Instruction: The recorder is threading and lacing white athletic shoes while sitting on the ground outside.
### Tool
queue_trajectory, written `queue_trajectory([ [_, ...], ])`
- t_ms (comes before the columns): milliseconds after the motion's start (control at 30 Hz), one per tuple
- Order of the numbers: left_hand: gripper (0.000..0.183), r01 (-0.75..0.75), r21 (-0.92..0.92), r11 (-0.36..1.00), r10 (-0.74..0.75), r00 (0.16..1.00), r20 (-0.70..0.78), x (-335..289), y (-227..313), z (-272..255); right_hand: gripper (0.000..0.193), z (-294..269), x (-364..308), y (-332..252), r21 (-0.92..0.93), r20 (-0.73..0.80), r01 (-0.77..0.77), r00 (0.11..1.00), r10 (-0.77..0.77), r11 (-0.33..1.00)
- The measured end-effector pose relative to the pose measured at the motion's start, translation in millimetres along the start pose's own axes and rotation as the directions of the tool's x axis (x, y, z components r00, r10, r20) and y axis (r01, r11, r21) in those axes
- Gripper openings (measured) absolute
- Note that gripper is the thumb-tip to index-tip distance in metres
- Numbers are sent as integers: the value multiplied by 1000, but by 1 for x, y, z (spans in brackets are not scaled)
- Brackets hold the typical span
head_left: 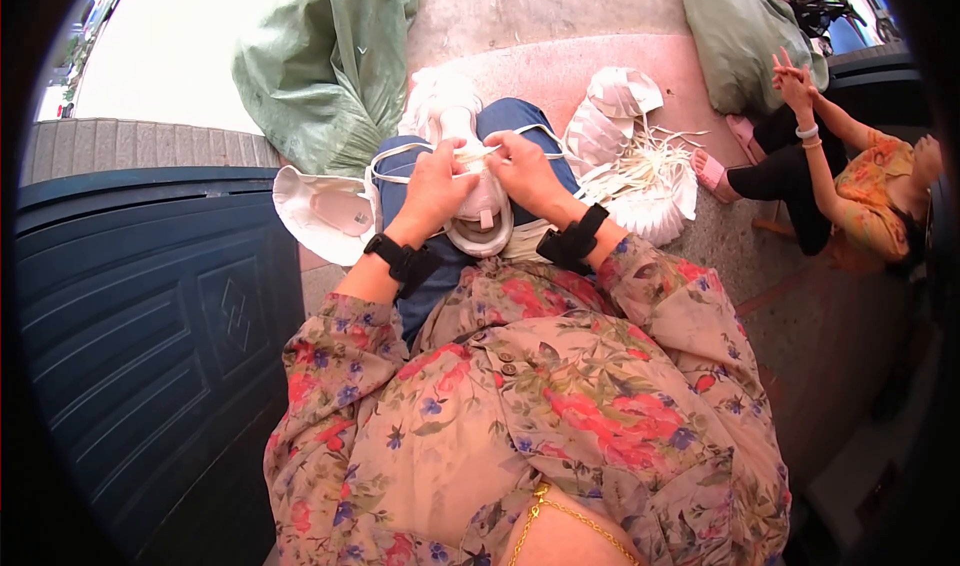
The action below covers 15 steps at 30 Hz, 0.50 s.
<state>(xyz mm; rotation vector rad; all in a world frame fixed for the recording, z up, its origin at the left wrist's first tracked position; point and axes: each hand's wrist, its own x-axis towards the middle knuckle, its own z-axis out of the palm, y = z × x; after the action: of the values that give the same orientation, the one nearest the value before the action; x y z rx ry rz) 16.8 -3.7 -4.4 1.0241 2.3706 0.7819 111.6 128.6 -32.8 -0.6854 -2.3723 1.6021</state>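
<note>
A pale sneaker rests on my lap between my denim-covered knees, its heel opening toward me. My left hand pinches a white shoelace at the left of the shoe's lacing area. On the other side, my right hand has its fingertips closed on the lace too, close to the left fingers. Loops of lace stick out to both sides over my knees. The exact eyelets are hidden by my fingers. Just beyond the shoe lie more white shoe parts, washed out by bright light.
A white shoe lies left of my knee. To the right are a heap of loose laces and more white shoes. Green sacks stand ahead. Another person sits at the right, hands raised. A dark blue door is at left.
</note>
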Motion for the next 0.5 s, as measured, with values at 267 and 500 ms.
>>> queue_trajectory([
  [267,22,-54,73,996,47,995,92,7,7,1,25,-30,17,-29,379,282,-266,946,163,887],
  [500,10,-326,-26,945,315,928,-200,-32,-10,1,27,-18,9,1,-79,108,98,990,-89,992],
])
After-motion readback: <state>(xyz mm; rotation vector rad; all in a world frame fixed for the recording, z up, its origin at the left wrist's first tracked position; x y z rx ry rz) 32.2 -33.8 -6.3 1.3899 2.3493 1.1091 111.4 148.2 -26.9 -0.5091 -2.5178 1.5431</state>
